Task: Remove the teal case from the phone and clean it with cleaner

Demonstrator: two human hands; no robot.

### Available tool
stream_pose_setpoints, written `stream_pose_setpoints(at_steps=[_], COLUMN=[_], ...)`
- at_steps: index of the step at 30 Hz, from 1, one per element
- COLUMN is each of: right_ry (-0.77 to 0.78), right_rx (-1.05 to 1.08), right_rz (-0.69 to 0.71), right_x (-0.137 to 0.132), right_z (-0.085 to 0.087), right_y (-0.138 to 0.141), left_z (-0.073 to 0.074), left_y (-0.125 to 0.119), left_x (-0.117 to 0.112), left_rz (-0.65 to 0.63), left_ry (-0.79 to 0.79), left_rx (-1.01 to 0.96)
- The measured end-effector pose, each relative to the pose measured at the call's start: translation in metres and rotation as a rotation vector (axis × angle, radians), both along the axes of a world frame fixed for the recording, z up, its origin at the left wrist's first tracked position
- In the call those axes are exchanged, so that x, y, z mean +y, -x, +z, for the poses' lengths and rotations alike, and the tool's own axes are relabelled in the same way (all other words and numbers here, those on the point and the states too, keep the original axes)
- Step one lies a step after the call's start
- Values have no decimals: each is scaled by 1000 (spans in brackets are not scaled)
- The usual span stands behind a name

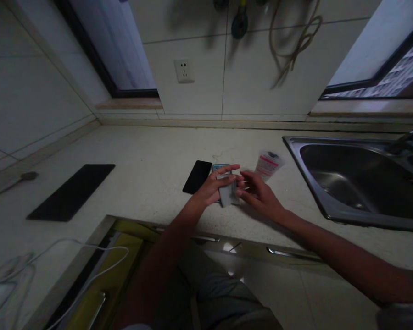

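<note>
My left hand (215,185) grips a small flat grey card-like object (228,195) just above the pale countertop (151,156). The fingertips of my right hand (258,192) touch that same object from the right. A black phone (197,176) lies face down just left of my left hand. Behind my fingers a bluish item (220,167) is partly hidden. A white tube with a pink label (269,164) lies just beyond my right hand.
A steel sink (361,183) with a tap (408,140) sits at the right. A black flat mat (72,190) lies at the left, white cables (89,250) at the lower left. A wall socket (184,70) and a hanging hose (296,41) are on the tiled wall.
</note>
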State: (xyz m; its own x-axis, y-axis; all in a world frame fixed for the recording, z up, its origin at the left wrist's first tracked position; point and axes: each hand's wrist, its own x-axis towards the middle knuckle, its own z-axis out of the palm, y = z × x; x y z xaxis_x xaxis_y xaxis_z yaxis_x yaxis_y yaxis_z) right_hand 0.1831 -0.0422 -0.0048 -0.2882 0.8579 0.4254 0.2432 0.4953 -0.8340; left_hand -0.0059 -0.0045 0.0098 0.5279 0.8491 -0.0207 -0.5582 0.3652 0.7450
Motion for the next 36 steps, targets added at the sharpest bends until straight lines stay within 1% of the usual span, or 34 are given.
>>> stream_pose_setpoints(at_steps=[2, 4, 6, 8, 13, 16, 20, 24, 26, 28, 31, 33, 36], right_ry=[136, 240, 303, 327, 321, 284, 228, 190, 183, 180, 182, 182, 188], right_rx=[30, 86, 144, 182, 145, 123, 117, 105, 101, 94, 103, 117, 132], right_rz=[76, 134, 150, 138, 81, 57, 3, -18, -18, -21, -23, -22, -43], right_x=[1, 2, 3, 4, 8, 10, 8, 2, 0, -2, -2, -2, -1], right_z=[-5, -7, -6, -4, -3, -3, 3, 9, 10, 11, 12, 14, 15], right_y=[4, 9, 12, 13, 10, 9, 8, 8, 9, 9, 9, 8, 7], left_z=[1, 1, 1, 0, 0, -1, -3, -6, -7, -10, -14, -17, -18], left_y=[0, 0, -1, -2, -7, -9, -9, -9, -10, -11, -11, -11, -11], left_x=[-2, -3, -3, -2, -2, -2, 0, 1, 1, 3, 8, 11, 14], left_rz=[-11, -8, 13, 49, 127, 166, 219, 205, 187, 201, 307, 391, 463], left_ry=[-14, -19, -24, -37, -87, -113, -146, -193, -196, -190, -211, -262, -350], left_rx=[1, 13, 27, 40, 73, 100, 151, 169, 189, 237, 361, 460, 561])
